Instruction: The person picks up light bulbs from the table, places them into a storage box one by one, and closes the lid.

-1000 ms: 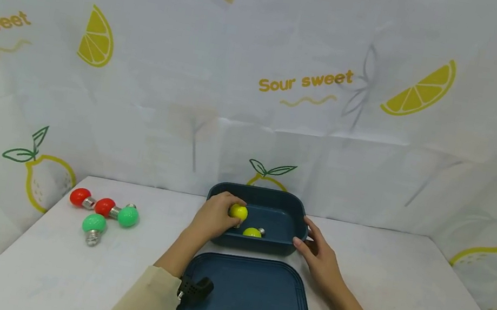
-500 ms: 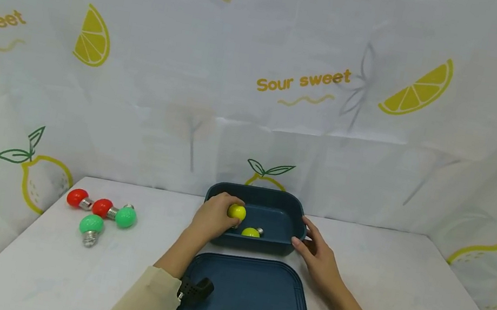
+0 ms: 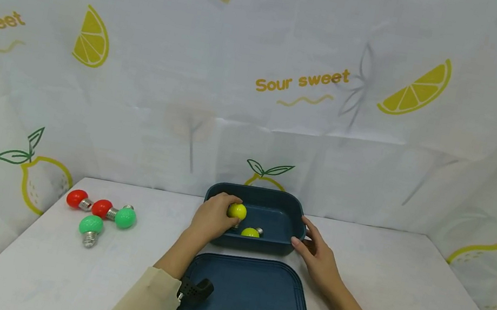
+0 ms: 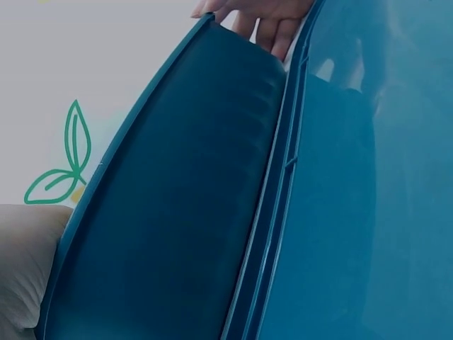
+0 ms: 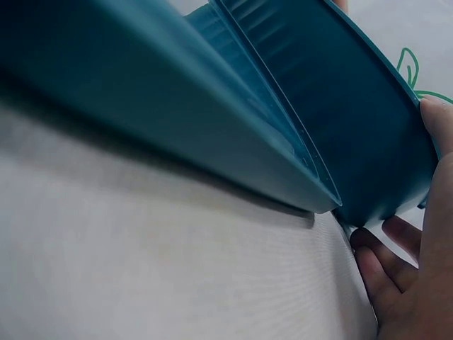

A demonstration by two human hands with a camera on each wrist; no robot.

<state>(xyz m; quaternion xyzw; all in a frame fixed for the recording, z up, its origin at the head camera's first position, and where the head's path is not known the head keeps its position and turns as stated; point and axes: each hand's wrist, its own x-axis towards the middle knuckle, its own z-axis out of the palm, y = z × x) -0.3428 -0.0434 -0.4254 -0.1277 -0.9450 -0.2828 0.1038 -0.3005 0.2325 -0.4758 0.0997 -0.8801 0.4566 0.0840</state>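
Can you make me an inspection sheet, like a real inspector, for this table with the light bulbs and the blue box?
Surface: white table, flat.
Job's things: blue box, open, one yellow bulb lying inside; another, the held bulb, at its left end; blue lid flat in front.
Clutter: two red bulbs and two green bulbs, off to the left.
Grippers: left hand pinches the held bulb; right hand holds the box's right end.
Cables: nothing seen.
Surroundings: white sheet with lemon pictures behind.
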